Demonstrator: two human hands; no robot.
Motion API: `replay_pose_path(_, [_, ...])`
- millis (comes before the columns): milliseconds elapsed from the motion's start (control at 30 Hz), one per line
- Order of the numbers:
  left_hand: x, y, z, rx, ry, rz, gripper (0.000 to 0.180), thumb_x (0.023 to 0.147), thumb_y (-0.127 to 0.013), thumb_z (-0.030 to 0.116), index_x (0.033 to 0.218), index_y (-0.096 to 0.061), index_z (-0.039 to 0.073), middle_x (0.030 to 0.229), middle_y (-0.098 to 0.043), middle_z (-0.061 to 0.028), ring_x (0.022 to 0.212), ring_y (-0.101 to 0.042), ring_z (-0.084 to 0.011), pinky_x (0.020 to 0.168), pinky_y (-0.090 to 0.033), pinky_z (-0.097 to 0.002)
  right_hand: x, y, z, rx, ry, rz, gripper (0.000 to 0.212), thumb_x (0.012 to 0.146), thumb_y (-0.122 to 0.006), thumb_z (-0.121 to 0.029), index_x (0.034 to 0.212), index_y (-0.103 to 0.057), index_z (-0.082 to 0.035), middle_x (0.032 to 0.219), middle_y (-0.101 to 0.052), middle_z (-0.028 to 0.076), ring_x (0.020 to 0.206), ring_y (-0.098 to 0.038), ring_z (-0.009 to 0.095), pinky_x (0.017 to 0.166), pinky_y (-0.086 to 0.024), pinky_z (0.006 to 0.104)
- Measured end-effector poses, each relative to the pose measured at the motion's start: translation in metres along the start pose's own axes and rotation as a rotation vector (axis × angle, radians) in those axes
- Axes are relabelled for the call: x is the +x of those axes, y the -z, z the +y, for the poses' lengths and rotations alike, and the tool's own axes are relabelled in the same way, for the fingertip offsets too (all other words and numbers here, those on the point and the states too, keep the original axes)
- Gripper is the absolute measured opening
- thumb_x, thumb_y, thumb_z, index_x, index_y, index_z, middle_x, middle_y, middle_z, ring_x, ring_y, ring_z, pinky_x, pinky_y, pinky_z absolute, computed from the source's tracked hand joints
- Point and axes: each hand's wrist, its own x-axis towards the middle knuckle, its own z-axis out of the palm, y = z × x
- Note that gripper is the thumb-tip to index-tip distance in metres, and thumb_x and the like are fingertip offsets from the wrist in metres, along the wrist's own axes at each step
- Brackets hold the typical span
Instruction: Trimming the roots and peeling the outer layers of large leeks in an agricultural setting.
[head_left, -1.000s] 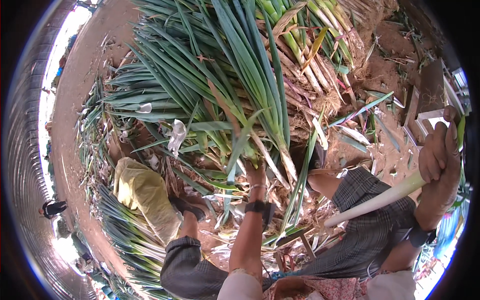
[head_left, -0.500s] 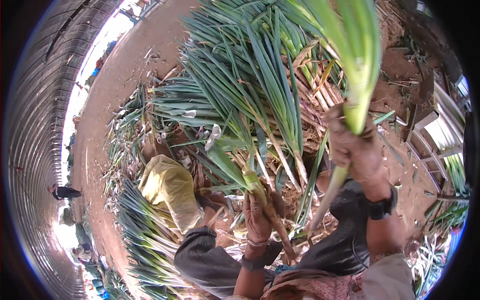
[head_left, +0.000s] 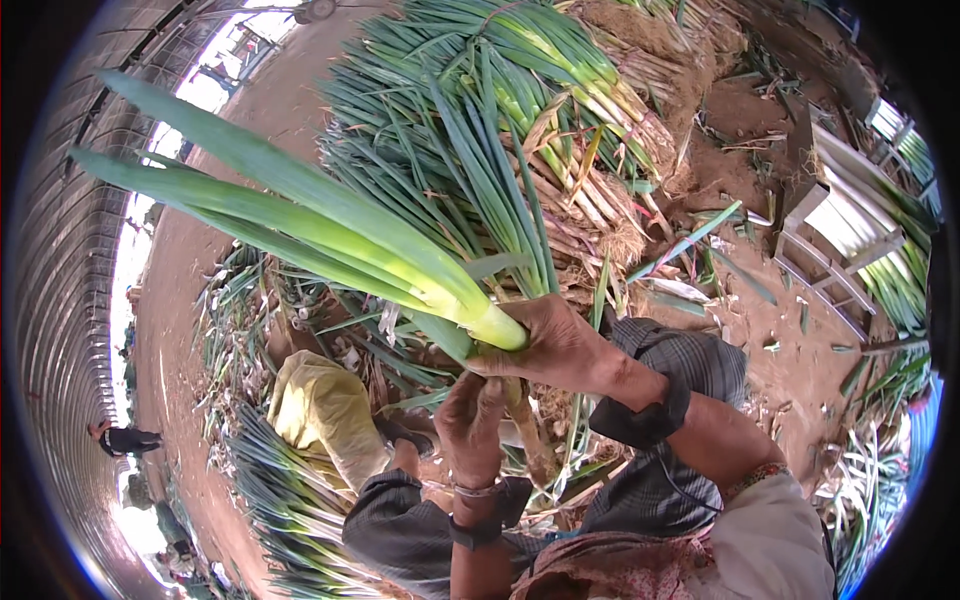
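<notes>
My right hand [head_left: 560,345] is closed around the pale shaft of a large green onion [head_left: 410,265]. Its long leaves fan out toward the upper left. Just below, my left hand [head_left: 472,420] is closed on another green onion, whose brownish lower stalk [head_left: 530,440] slants down between my knees. That onion's upper part lies mostly behind my right hand and the first onion. The two hands nearly touch, and where the stalks meet is hidden by my fingers.
A big heap of green onions [head_left: 390,110] lies ahead, roots toward the right. More onions [head_left: 275,490] lie at my left beside a yellow cloth [head_left: 325,405]. A metal rack [head_left: 825,275] with pale-stemmed onions stands at right. Peelings litter the dirt floor; a person [head_left: 125,440] is far left.
My right hand has swung its green onion down and left from the upper right, to just above my left hand. My left hand keeps its onion and has shifted slightly left.
</notes>
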Motion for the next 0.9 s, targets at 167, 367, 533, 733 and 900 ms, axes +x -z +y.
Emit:
replay_pose_path(167, [0.009,0.002,0.007,0.076,-0.012,0.049,0.023,0.079,-0.06,0.012,0.094,-0.062,-0.005,0.079,-0.062,-0.0025,0.07,-0.05,-0.0066,0.062,-0.041,-0.0206,-0.001,0.005,0.008,-0.034,0.038,0.02,0.024,0.074,-0.067,-0.017,0.088,-0.06,0.001,0.067,-0.061,0.008,0.06,-0.057,0.011,0.057,-0.046,0.0272])
replay_pose_path(367, [0.015,0.005,-0.017,-0.057,0.027,0.16,0.017,0.075,-0.056,0.009,0.084,-0.062,-0.005,0.07,-0.059,-0.0018,0.061,-0.047,-0.0061,0.054,-0.039,-0.0208,-0.003,0.014,0.003,-0.092,0.188,0.077,0.018,0.075,-0.066,-0.013,0.086,-0.061,0.0,0.075,-0.061,0.006,0.066,-0.057,0.012,0.061,-0.046,0.0264])
replay_pose_path(533, [-0.017,0.061,-0.108,0.436,0.219,0.153,0.014,0.077,-0.054,0.009,0.08,-0.06,-0.003,0.064,-0.056,-0.0004,0.049,-0.046,-0.009,0.046,-0.038,-0.0248,-0.004,0.028,0.0,-0.02,0.123,0.188,0.01,0.075,-0.065,-0.007,0.082,-0.061,-0.003,0.072,-0.06,0.005,0.067,-0.057,0.012,0.061,-0.046,0.0262])
replay_pose_path(733, [-0.05,0.159,-0.178,1.388,0.343,-0.047,0.017,0.074,-0.055,0.006,0.088,-0.059,-0.002,0.074,-0.06,-0.0168,0.062,-0.057,-0.0286,0.057,-0.045,-0.0361,0.001,0.052,-0.011,0.12,-0.02,0.407,0.009,0.073,-0.068,-0.005,0.08,-0.062,-0.005,0.07,-0.059,-0.001,0.066,-0.052,0.006,0.063,-0.045,0.0219])
replay_pose_path(900, [0.008,0.071,-0.077,0.432,-0.094,0.016,0.05,0.074,-0.062,0.005,0.12,-0.043,-0.002,0.113,-0.049,-0.022,0.104,-0.049,-0.0317,0.086,-0.039,-0.0377,-0.001,0.042,-0.01,0.18,-0.088,0.376,0.01,0.073,-0.069,-0.006,0.079,-0.061,-0.004,0.069,-0.058,-0.002,0.064,-0.051,0.005,0.061,-0.044,0.0214])
